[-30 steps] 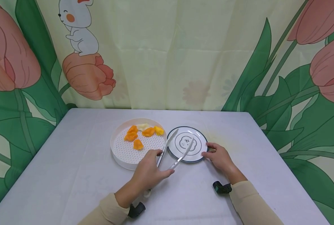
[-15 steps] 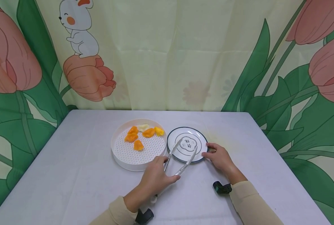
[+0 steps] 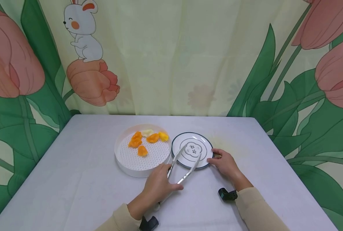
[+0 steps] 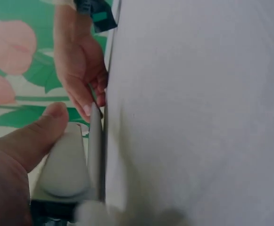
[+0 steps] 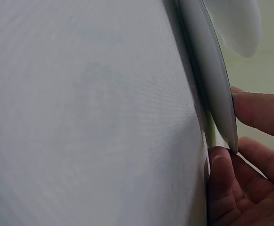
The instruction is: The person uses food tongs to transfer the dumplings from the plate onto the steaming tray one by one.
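Observation:
My left hand (image 3: 159, 183) grips metal tongs (image 3: 186, 175), thumb on one arm and fingers on the other. The arms are spread, and their tips overlap the plate in the head view with nothing between them. At the right of that white plate (image 3: 204, 144), which has a blue rim and a drawn emblem in its middle, my right hand (image 3: 225, 165) pinches the edge. The right wrist view shows the thumb and fingers (image 5: 259, 113) on opposite faces of the plate rim (image 5: 214, 80). In the left wrist view, the left thumb (image 4: 33, 136) lies along the tongs.
A round white perforated tray (image 3: 131, 171) stands left of the plate, close to its edge. In it lie several orange lumps (image 3: 142, 150), a yellow one (image 3: 163, 136) and a pale one (image 3: 147, 132). A white cloth covers the table (image 3: 82, 179); a printed curtain (image 3: 171, 64) hangs behind.
My left hand has drawn the tongs right and toward me, so their tips moved down from the plate's upper part toward its middle. The right hand still pinches the plate.

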`<state>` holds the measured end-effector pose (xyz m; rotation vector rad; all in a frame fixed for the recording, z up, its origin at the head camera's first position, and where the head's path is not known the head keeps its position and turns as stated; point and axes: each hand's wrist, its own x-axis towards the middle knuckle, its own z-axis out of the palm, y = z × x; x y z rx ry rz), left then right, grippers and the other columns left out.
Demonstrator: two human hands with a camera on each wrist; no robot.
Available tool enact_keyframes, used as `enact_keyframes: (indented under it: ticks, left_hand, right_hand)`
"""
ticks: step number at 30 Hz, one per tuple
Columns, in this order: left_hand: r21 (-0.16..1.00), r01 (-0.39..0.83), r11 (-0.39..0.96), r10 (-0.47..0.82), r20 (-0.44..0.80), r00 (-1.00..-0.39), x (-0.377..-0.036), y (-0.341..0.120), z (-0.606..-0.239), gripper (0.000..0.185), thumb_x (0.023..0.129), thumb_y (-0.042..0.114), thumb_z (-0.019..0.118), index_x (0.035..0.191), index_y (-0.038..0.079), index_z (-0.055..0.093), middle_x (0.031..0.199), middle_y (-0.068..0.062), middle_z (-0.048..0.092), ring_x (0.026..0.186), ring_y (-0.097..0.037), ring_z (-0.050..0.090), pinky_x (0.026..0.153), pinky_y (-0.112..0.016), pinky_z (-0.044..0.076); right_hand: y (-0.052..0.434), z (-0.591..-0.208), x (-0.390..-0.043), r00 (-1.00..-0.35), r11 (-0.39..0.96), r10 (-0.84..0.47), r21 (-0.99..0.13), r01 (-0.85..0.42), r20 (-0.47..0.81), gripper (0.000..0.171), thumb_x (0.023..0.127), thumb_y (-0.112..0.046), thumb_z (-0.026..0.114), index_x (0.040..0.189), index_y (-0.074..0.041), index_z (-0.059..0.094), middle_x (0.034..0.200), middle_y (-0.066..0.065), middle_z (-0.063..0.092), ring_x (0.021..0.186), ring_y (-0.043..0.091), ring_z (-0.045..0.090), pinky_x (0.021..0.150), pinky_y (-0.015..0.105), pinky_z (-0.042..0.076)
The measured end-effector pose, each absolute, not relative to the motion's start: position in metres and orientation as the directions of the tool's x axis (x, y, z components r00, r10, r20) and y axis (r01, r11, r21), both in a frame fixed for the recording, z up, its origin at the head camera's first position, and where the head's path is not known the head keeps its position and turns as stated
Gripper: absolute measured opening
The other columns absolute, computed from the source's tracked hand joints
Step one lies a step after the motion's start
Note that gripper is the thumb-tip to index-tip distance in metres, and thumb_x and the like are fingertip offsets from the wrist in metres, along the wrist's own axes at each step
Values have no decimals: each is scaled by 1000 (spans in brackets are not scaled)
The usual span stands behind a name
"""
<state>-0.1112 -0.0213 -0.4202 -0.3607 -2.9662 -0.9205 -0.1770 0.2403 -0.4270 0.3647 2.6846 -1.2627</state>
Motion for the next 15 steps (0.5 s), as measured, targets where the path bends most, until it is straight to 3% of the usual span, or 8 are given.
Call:
enact_keyframes:
  ticks: [15]
  left_hand:
    - [511,269,816,235,130,-963,-101,-23,-421,81,56,52,76,116,2,54,100,-7,51,82,-16,47,66,-32,45]
  right_hand:
    - [239,-430,-175,-965,629,151,-732,260,-213,62,79,-33,67,132,-13,42,129,13,43,105,27,46,83,38,44]
